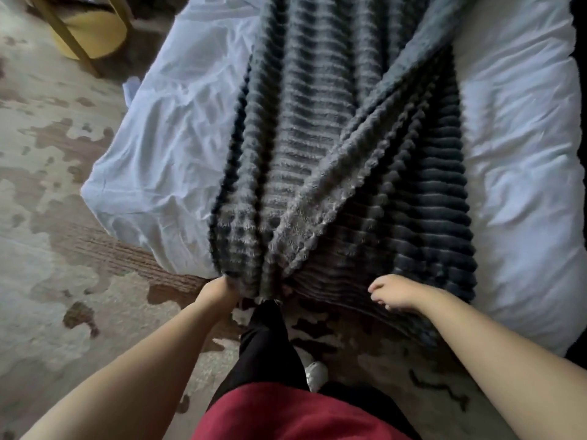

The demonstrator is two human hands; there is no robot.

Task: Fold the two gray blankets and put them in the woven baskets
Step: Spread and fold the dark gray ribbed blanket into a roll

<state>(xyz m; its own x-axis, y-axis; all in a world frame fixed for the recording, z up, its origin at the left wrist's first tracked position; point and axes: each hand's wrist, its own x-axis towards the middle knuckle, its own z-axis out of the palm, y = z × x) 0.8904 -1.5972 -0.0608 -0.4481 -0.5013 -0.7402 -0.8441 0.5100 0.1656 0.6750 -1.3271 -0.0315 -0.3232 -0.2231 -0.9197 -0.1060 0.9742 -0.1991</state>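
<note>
The gray blanket (317,138) is lying lengthwise along the bed (152,147), its near end reaching the bed's foot in front of the person. The left hand (219,292) is gripping the bunched near-left corner. The right hand (395,295) is lying over the near edge further right, fingers loosely curled; I cannot tell whether it is pinching the fabric. A patterned rug (47,217) is lying below.

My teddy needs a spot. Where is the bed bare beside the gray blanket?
White sheet lies bare on both sides of the gray blanket, out to the bed's edges. The near end is crowded: the left hand grips the blanket, and the right hand is over its edge.
</note>
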